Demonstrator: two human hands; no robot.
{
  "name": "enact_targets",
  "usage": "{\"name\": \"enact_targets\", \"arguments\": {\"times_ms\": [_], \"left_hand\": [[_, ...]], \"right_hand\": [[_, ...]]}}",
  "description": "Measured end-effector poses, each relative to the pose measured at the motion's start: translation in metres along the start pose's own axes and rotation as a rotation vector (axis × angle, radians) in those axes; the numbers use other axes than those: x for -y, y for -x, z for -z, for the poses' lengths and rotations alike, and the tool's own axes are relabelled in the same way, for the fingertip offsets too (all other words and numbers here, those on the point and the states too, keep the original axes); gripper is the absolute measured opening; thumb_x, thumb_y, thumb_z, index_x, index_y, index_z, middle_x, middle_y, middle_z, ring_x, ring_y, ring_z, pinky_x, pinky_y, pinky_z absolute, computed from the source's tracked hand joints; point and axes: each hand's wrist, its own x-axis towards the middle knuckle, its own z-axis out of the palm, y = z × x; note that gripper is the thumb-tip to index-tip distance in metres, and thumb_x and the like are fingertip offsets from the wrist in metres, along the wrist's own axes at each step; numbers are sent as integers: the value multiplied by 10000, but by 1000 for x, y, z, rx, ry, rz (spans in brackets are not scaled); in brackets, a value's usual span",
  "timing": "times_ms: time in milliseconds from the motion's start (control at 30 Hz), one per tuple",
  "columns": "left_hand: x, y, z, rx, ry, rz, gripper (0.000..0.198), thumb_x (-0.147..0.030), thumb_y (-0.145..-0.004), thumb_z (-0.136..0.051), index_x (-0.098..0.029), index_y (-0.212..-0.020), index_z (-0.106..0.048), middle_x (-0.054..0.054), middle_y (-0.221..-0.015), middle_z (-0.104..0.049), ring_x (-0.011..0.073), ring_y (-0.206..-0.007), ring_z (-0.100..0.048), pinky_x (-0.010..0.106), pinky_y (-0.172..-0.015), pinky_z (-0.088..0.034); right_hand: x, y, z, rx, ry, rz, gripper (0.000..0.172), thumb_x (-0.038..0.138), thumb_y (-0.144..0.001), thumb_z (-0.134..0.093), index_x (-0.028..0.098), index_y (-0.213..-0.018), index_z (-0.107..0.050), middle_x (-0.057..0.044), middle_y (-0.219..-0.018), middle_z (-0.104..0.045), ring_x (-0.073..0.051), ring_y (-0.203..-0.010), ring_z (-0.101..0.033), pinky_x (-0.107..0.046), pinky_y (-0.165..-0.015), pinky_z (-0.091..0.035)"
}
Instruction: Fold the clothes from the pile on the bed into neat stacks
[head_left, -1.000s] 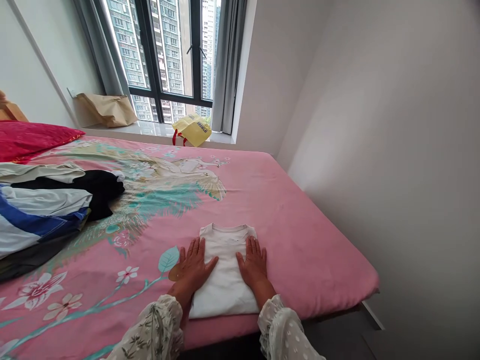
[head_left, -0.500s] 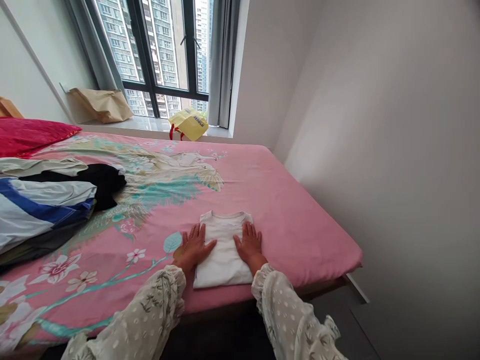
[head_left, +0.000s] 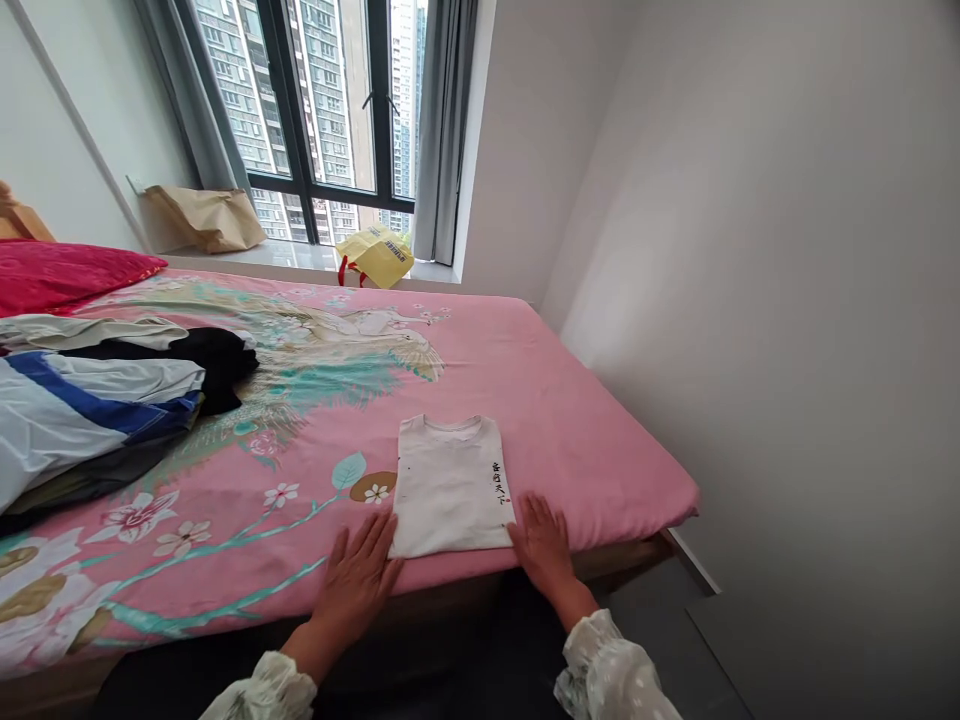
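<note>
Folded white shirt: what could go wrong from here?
1. The shirt lies close to the near edge of the bed; a pull toward the person might slide it over.
2. The left hand and right hand are at its near corners, so an uneven push or drag could skew or crease the fold.

Shirt [head_left: 450, 490] on bed [head_left: 592, 440]; clothes [head_left: 142, 380] left, bags [head_left: 210, 222] behind.

Clothes pile [head_left: 112, 405] partly out of frame
</note>
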Motion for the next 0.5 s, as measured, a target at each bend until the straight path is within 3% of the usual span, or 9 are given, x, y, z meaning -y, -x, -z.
{"name": "enact_targets", "arguments": {"times_ms": [100,167,233,300,367,500], "left_hand": [[-2,9,2,43,-19,122,573,-452,-882,-338,-210,-1398,-397,42,-1489,-324,232,-1388,-246,476,-1136,-57],[-11,14,0,44,-38,187,605,-457,-871,-330,-178,-1405,-381,59,-1491,-322,237,-1394,-226,492,-1133,-48],[-21,22,-3,16,-61,227,647,-470,-855,-337,-142,-1412,-361,82,-1495,-311,243,-1401,-203,503,-1130,-39],[-29,31,-7,-28,-79,225,676,-457,-833,-364,-111,-1413,-350,98,-1504,-287,250,-1405,-184,506,-1130,-24],[-31,39,-11,-63,-86,206,686,-424,-808,-396,-92,-1408,-353,109,-1505,-283,258,-1404,-183,506,-1130,-20],[-22,37,-4,-79,-12,244,634,-390,-815,-384,-94,-1376,-405,127,-1442,-404,262,-1348,-320,485,-1119,-150]], "right_hand": [[-42,8,29,-137,-329,-212,621,393,-871,-341,58,-1394,-343,-180,-1382,-445,-232,-1296,-390,-416,-1089,-239],[-59,21,57,-351,-639,-345,676,434,-864,-341,39,-1408,-267,-206,-1268,-540,-225,-1161,-527,-380,-988,-384],[-63,38,82,-609,-861,-352,679,472,-868,-336,58,-1399,-251,-192,-1198,-582,-212,-1077,-577,-357,-925,-435],[-53,59,97,-758,-924,-261,619,491,-866,-358,74,-1323,-367,-177,-1157,-602,-213,-1059,-578,-355,-920,-438],[-30,77,100,-727,-873,-146,517,479,-870,-370,99,-1193,-506,-157,-1114,-622,-220,-1048,-574,-361,-927,-436],[34,93,74,-462,-652,144,369,369,-888,-364,163,-1060,-617,-114,-1150,-617,-209,-1114,-537,-353,-1005,-386]]}}
